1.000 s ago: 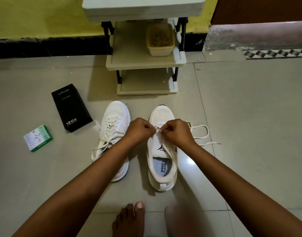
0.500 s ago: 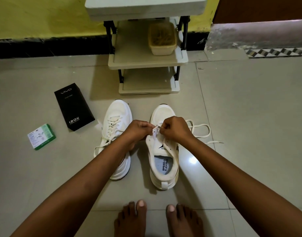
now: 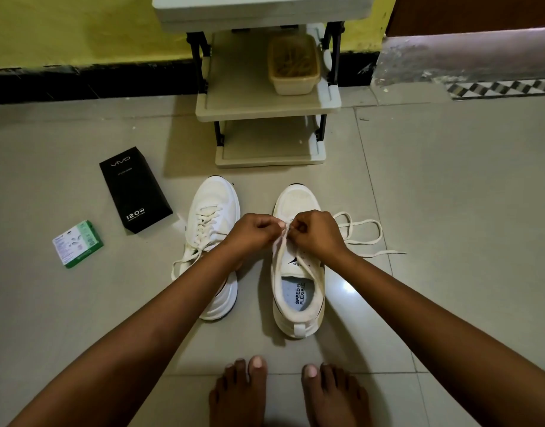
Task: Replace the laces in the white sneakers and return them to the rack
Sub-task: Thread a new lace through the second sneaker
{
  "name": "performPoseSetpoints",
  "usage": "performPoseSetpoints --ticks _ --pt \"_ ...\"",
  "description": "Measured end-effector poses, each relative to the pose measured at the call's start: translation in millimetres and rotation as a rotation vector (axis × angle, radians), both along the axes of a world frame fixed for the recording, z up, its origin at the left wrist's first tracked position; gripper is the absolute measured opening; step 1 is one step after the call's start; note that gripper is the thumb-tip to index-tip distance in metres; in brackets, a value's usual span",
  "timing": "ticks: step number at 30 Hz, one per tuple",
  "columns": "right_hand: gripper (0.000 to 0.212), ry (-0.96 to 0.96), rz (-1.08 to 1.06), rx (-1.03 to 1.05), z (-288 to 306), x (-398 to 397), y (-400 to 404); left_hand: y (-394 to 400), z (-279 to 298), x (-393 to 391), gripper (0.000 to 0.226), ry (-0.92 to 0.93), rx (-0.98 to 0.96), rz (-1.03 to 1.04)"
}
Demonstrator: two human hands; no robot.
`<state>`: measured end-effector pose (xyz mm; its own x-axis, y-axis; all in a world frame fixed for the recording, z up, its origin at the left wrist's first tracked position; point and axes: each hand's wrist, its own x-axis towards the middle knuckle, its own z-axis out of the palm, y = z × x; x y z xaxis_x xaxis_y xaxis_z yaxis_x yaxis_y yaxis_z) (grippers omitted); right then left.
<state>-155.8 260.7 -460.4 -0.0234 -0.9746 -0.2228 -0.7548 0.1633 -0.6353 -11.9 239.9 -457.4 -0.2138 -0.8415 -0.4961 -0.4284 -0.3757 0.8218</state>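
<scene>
**Both hands work a lace at the right-side sneaker's eyelets**

Head view: two white sneakers stand side by side on the tiled floor, toes pointing toward the rack (image 3: 266, 103). The left sneaker (image 3: 214, 211) is laced, its loose ends trailing to the floor on its left side, and the person's left forearm crosses over its rear half. The right sneaker (image 3: 297, 288) sits open, its insole printed "SPEED FLEXIBLE" showing.

The left hand (image 3: 252, 231) and the right hand (image 3: 314, 234) meet over the forward part of the right sneaker, knuckles close together. Each has its fingers curled and pinches the cream lace (image 3: 362, 234) between them at the eyelet area; exactly which eyelet cannot be told. The rest of the lace lies in a loop on the floor just right of that sneaker, one end running off to the right.

The rack stands against a yellow wall, beyond the sneakers, and a beige container (image 3: 294, 64) rests on the right part of its middle shelf. A black box (image 3: 135, 189) marked "vivo" and "120W" lies on the floor left of the sneakers, and a small green-and-white box (image 3: 77, 243) sits further left. The person's bare feet (image 3: 289, 392) show at the bottom edge, near the heel of the right sneaker.
</scene>
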Motion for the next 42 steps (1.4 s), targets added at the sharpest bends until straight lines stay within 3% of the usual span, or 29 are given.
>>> performPoseSetpoints --ticks 4,8,10,11,13,15,17,19,21,23,25,29,32,34,36,38,39,41,42 --pt "0.015 0.042 -0.007 -0.067 -1.5 2.1 6.8 3.5 -7.6 -7.1 0.006 -0.110 -0.227 0.010" --pt "0.058 0.205 0.064 -0.057 -2.1 -8.7 10.1 -4.6 -6.2 -10.5 0.014 -0.195 -0.316 -0.018" --pt "0.079 0.197 0.096 -0.005 -2.0 -13.9 9.1 -10.9 11.0 -9.9 0.020 0.038 -0.221 0.134" --pt "0.079 0.192 0.111 0.011 -1.7 -15.5 8.2 -16.1 24.1 -9.4 0.022 0.200 -0.162 0.225" --pt "0.064 0.149 0.116 0.035 1.3 -16.9 7.3 -31.3 49.9 -4.5 0.023 0.455 -0.141 0.374" --pt "0.058 0.076 0.135 0.055 4.4 -20.4 8.0 -44.0 61.6 -0.5 0.022 0.526 -0.172 0.437" --pt "0.060 -0.016 0.150 0.093 6.4 -26.8 8.1 -42.4 53.2 -1.1 0.021 0.267 -0.269 0.330" --pt "0.061 -0.070 0.169 0.117 7.0 -31.3 8.7 -31.4 26.6 -3.2 0.016 -0.119 -0.372 0.015" --pt "0.066 -0.075 0.175 0.123 4.6 -32.5 9.7 -17.0 5.1 -3.8 0.024 -0.456 -0.377 -0.318" --pt "0.071 -0.055 0.172 0.117 0.8 -31.3 10.2 -8.9 -3.5 -2.3 0.028 -0.618 -0.394 -0.429" --pt "0.074 -0.031 0.166 0.104 -2.1 -30.6 10.2 -8.1 -2.8 -1.3 0.021 -0.507 -0.405 -0.366" --pt "0.075 0.006 0.171 0.082 -4.3 -32.1 9.1 -13.8 25.8 -5.2 0.026 0.082 -0.133 0.015" --pt "0.074 -0.025 0.152 0.086 -4.6 -32.5 11.0 -33.7 55.5 3.1 0.028 0.496 -0.088 0.281" --pt "0.072 -0.033 0.154 0.076 -4.5 -32.2 12.3 -43.2 64.6 8.9 0.029 0.616 -0.071 0.383" --pt "0.069 0.016 0.181 0.048 -3.9 -31.1 12.8 -41.3 59.3 7.6 0.024 0.351 -0.096 0.352" --pt "0.071 0.076 0.181 0.034 -3.3 -31.0 12.9 -32.6 42.6 6.4 0.005 -0.124 -0.180 0.152" --pt "0.074 0.092 0.173 0.040 -3.0 -31.5 13.0 -25.7 33.9 6.1 0.019 -0.294 -0.228 0.003" --pt "0.080 0.075 0.160 0.080 -2.2 -33.2 13.0 -12.7 17.8 4.1 0.040 -0.394 -0.294 -0.284" --pt "0.082 0.054 0.158 0.103 -1.8 -33.8 12.7 -8.2 12.8 1.8 0.040 -0.406 -0.326 -0.370"
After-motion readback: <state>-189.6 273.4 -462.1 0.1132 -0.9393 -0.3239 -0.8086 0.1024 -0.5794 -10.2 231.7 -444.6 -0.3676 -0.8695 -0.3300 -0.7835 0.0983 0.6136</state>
